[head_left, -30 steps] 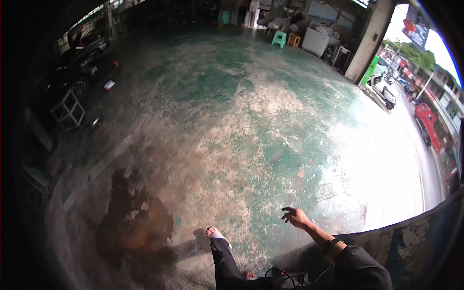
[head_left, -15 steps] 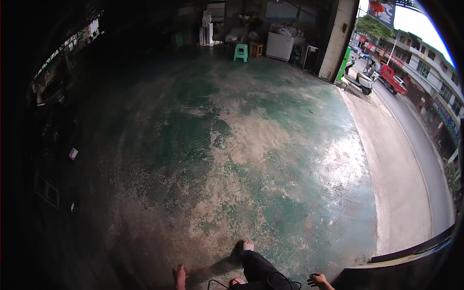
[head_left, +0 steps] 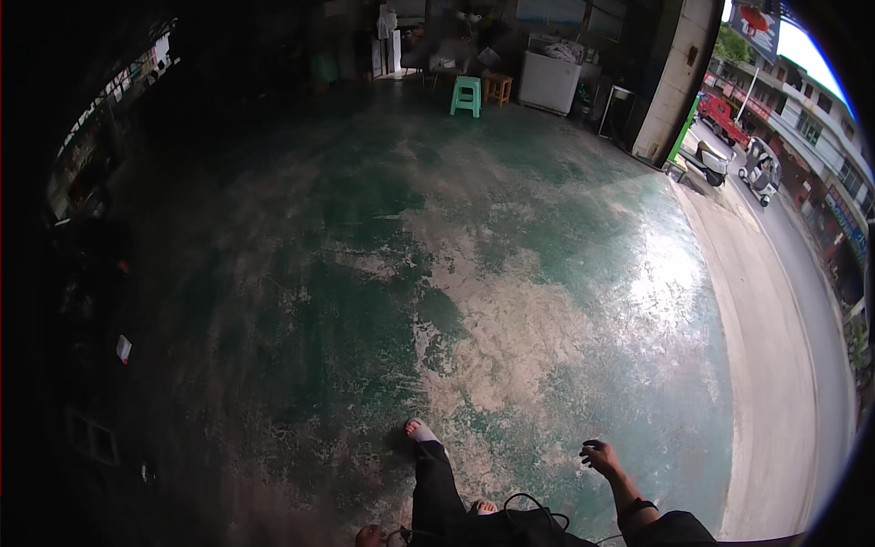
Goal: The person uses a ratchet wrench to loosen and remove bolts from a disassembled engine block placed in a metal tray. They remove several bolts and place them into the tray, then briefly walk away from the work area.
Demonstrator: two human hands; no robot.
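Note:
I am walking over a worn green concrete floor [head_left: 383, 301]. My right hand [head_left: 600, 456] swings out at the lower right, fingers loosely curled, holding nothing. Only the tip of my left hand [head_left: 369, 535] shows at the bottom edge, by a black cable [head_left: 529, 506] at my waist; its fingers are hidden. My left foot [head_left: 419, 430], in an open sandal under a dark trouser leg, is stepped forward.
A green plastic stool [head_left: 466, 95] and a wooden stool [head_left: 497, 88] stand at the far end beside a white cabinet [head_left: 550, 82]. Dark shelving [head_left: 91, 182] lines the left. A pillar [head_left: 670, 82] borders the open right side, with a street and parked vehicles [head_left: 761, 169] beyond.
The view has swung left and forward across the floor. My right hand rose back into view at the lower right, and my left foot has stepped ahead.

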